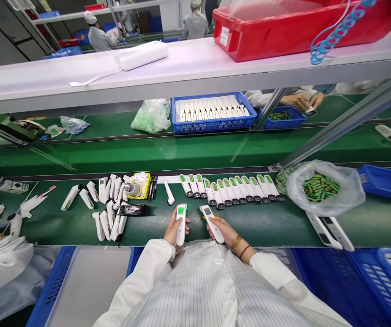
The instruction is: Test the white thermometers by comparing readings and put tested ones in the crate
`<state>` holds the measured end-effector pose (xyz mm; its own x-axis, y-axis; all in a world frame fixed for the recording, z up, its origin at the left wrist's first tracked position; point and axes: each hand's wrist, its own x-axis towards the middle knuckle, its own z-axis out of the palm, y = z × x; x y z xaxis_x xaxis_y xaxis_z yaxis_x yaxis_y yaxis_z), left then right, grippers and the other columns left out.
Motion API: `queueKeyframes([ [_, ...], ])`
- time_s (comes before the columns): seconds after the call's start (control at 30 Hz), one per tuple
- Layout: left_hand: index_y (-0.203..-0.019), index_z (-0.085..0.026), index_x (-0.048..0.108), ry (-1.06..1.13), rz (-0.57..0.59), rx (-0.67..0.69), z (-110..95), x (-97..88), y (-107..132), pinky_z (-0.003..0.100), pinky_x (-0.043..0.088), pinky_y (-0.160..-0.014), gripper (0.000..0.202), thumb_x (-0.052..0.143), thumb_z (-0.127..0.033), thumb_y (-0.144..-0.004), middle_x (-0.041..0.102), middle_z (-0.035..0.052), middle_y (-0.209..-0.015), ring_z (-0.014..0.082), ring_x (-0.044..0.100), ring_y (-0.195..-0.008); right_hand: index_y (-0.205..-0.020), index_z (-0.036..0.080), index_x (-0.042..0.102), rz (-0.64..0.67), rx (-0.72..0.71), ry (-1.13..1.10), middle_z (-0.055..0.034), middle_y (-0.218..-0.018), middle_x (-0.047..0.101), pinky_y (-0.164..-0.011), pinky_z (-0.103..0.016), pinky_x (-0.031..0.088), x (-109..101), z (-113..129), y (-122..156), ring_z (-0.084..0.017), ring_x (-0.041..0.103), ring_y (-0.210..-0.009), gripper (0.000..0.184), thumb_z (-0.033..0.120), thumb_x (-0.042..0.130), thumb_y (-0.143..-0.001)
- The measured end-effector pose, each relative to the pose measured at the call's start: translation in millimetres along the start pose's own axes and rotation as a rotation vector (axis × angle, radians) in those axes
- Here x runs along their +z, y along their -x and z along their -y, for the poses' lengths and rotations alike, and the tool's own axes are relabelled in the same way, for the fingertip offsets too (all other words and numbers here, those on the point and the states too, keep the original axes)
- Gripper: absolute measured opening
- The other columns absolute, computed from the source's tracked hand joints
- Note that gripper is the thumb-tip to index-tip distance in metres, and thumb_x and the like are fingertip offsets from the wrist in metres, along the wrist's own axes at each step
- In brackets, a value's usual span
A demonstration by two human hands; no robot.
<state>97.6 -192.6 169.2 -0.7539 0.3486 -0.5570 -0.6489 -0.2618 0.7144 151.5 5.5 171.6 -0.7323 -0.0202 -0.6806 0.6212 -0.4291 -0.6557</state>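
Observation:
My left hand (172, 229) is closed round a white thermometer (181, 221) whose screen glows green, held upright over the near edge of the green bench (270, 225). My right hand (225, 231) grips a second white thermometer (212, 222), tilted to the left, its screen unlit. Just beyond both hands a row of several thermometers with green screens (231, 188) lies side by side on the bench. A loose pile of white thermometers (108, 204) lies to the left.
A clear bag of green batteries (320, 187) sits at the right, with blue bins (386, 181) beyond it. A blue tray of white parts (212, 113) stands across the belt. A co-worker's hands (301, 101) work opposite; another person's sleeve (1, 259) is at my left.

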Motion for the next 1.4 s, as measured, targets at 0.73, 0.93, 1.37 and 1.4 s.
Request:
queueKeyframes([
  [0.73, -0.116, -0.022, 0.051, 0.077, 0.192, 0.337, -90, 61.1, 73, 0.017, 0.038, -0.043, 0.053, 0.077, -0.035, -0.071, 0.058, -0.0015, -0.075, 0.0067, 0.047, -0.049, -0.127, 0.024, 0.045, 0.095, -0.654, 0.364, -0.0031, -0.093, 0.057, -0.061, -0.026, 0.048, 82, 92, 115, -0.012, 0.056, -0.067, 0.037, 0.032, 0.051, -0.091],
  [0.93, -0.089, -0.014, 0.063, 0.119, 0.191, 0.424, -106, 84.6, 71, 0.017, 0.035, -0.044, 0.053, 0.086, -0.046, -0.053, 0.054, -0.0028, -0.06, 0.0043, 0.039, -0.046, -0.132, 0.028, 0.047, -0.034, -0.888, 0.757, -0.0066, -0.117, 0.046, -0.091, -0.038, 0.046, 96, 99, 119, -0.021, 0.051, -0.103, 0.05, 0.019, 0.058, -0.083],
  [1.37, -0.103, -0.024, 0.069, 0.312, 0.392, 0.245, -138, 84.6, 92, 0.019, 0.035, -0.034, 0.055, 0.072, -0.063, -0.064, 0.021, -0.0079, -0.047, 0.0065, 0.032, -0.035, -0.134, 0.026, 0.046, 0.667, -0.552, 0.094, -0.0062, -0.101, 0.064, -0.069, -0.028, 0.053, 105, 110, 150, -0.013, 0.06, -0.075, 0.05, 0.035, 0.062, -0.087],
  [1.4, -0.103, -0.025, 0.069, 0.32, 0.402, 0.238, -139, 84.3, 93, 0.019, 0.035, -0.034, 0.055, 0.073, -0.062, -0.063, 0.021, -0.008, -0.047, 0.0063, 0.032, -0.035, -0.135, 0.026, 0.045, 0.669, -0.539, 0.084, -0.0061, -0.101, 0.064, -0.069, -0.028, 0.053, 105, 109, 150, -0.014, 0.061, -0.076, 0.05, 0.035, 0.061, -0.088],
])
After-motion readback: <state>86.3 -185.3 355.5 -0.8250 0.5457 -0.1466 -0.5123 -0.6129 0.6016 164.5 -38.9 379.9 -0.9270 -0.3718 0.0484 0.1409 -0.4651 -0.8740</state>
